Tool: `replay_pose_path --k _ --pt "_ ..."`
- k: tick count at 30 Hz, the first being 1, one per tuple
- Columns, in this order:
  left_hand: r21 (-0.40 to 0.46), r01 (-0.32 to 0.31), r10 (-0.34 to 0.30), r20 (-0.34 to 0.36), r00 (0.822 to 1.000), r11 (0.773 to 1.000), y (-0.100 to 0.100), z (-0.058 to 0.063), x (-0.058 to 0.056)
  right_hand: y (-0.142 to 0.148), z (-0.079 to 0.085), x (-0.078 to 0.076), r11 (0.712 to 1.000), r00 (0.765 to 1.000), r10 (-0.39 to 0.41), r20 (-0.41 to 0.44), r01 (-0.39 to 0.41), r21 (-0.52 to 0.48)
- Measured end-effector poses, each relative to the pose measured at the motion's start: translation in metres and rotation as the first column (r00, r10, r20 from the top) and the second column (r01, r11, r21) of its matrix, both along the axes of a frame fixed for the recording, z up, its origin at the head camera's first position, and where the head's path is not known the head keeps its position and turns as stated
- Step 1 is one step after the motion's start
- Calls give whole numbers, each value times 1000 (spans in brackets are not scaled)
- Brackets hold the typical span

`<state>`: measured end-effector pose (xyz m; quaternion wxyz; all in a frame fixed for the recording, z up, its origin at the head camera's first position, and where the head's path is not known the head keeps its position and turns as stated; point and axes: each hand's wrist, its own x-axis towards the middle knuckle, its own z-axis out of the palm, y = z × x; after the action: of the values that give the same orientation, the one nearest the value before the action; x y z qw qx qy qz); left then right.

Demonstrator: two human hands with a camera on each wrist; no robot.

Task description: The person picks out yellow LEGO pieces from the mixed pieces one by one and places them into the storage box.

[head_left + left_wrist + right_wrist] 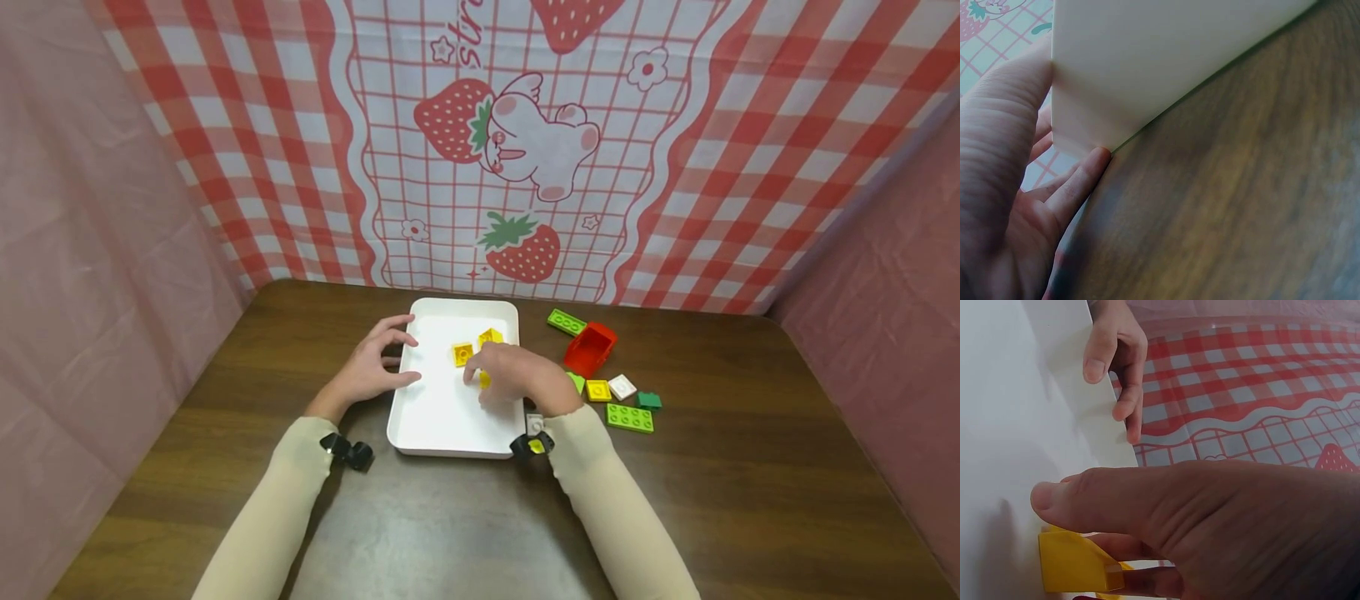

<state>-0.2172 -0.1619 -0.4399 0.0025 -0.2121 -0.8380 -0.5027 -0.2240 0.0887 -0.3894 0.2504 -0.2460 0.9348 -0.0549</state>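
On the table stands a white tray (438, 421). My left hand (371, 367) rests at its left rim, fingers spread and fairly straight. In the left wrist view one fingertip (1100, 157) touches the tray's outer wall (1147, 56) near its base. Inside the tray my right hand (510, 375) reaches down, thumb and fingers around a yellow toy brick (1075, 562) that they seem to pinch; the exact contact is partly hidden. Two other yellow bricks lie near its fingertips, one at left (462, 355) and one farther back (491, 336).
Right of the tray lie a red hollow piece (591, 348), a light green plate (566, 322), a larger light green plate (630, 418), a dark green brick (648, 402), a yellow piece (598, 391) and a white piece (622, 387). A checkered curtain (285, 167) hangs behind the table.
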Motion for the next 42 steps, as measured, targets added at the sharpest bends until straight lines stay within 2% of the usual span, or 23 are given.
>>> replay_pose_path --k 11,20,29,42 --pt "-7 -3 3 -5 1000 1000 0 -1 0 3 7 2 999 1000 19 11 -18 -27" --pt "-11 -6 6 -5 1000 1000 -1 -2 0 10 19 6 995 998 49 -35 -52 -82" --pt "-5 0 0 -12 1000 1000 0 -2 -1 18 26 8 991 999 13 -38 -18 -135" --pt "-2 4 -4 -1 1000 1000 -1 0 -1 21 30 7 979 997 40 -68 -53 -199"
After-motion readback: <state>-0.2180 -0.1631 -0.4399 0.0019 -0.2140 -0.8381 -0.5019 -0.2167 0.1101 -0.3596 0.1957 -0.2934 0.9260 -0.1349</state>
